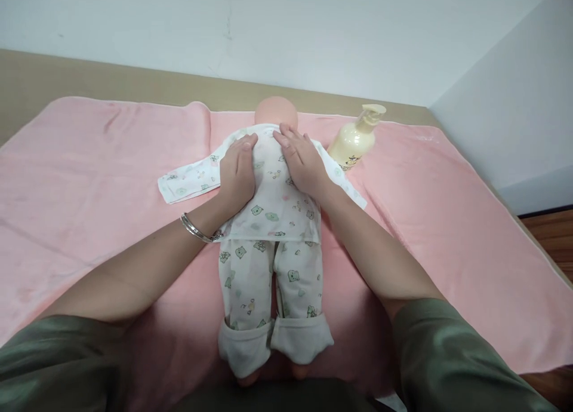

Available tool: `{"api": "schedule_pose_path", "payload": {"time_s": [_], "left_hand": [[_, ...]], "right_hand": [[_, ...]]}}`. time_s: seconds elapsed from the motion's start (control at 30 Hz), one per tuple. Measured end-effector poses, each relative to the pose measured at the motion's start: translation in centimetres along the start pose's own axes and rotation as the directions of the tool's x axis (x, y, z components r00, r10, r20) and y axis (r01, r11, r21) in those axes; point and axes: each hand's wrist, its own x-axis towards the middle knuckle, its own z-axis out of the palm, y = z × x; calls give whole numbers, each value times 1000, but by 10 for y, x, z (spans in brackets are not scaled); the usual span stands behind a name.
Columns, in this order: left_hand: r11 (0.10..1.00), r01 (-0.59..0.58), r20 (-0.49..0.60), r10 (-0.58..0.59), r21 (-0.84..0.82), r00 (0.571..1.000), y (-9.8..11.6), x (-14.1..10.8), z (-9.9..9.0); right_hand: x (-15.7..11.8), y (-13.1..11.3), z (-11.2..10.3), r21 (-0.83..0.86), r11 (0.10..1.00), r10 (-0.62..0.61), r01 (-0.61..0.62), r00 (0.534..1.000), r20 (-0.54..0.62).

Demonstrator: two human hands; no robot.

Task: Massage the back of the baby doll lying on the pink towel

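Observation:
A baby doll [276,109] lies stretched out, its smooth head toward the wall and its feet toward me. It wears a white printed shirt [271,191] with long sleeves spread to the sides, and matching pants [250,274] with cuffs turned up. My left hand [239,167] rests on the left side of the shirt's upper part, fingers extended and lying flat. Opposite it, my right hand [302,161] lies flat on the right upper part, fingers stretched toward the doll's head. Neither hand grips anything. The doll's face is not visible.
Beneath the doll a pink blanket [111,179] covers the table [89,71]. Behind the right sleeve, a cream pump bottle [356,140] is on the blanket, leaning to the right. White walls [313,36] stand at the back and right.

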Motion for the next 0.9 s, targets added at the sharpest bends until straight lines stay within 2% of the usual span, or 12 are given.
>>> {"api": "schedule_pose_path", "payload": {"time_s": [0.1, 0.27, 0.33, 0.43, 0.5, 0.6, 0.67, 0.77, 0.9], "left_hand": [[1000, -9, 8, 9, 18, 1000, -4, 1, 0], [1000, 20, 31, -20, 3, 999, -10, 4, -1], [1000, 14, 39, -15, 5, 999, -12, 6, -2], [1000, -7, 44, 6, 29, 999, -12, 6, -3], [997, -33, 63, 28, 76, 998, -10, 3, -2], [979, -104, 147, 78, 175, 986, -2, -5, 2], [966, -137, 211, 90, 218, 973, 2, -7, 5], [972, -96, 246, 42, 215, 968, 0, 1, 4], [991, 21, 234, -51, 131, 971, -18, 26, -5]], "right_hand": [[-12, -9, 6, -51, 999, 14, -16, 999, -40], [-43, -44, 12, -133, 978, -163, 162, 987, 9], [-46, -49, 12, -125, 976, -179, 179, 984, 16], [-35, -42, 9, -87, 988, -124, 126, 992, 25], [-23, -29, 5, -52, 998, -45, 46, 999, 18], [-8, -7, -1, 27, 996, 86, -85, 996, -37], [-4, 0, -4, 46, 992, 123, -120, 990, -65], [-11, -10, -2, -60, 990, 127, -130, 991, -52], [-37, -46, 9, -238, 968, 62, -73, 997, -54]]}}
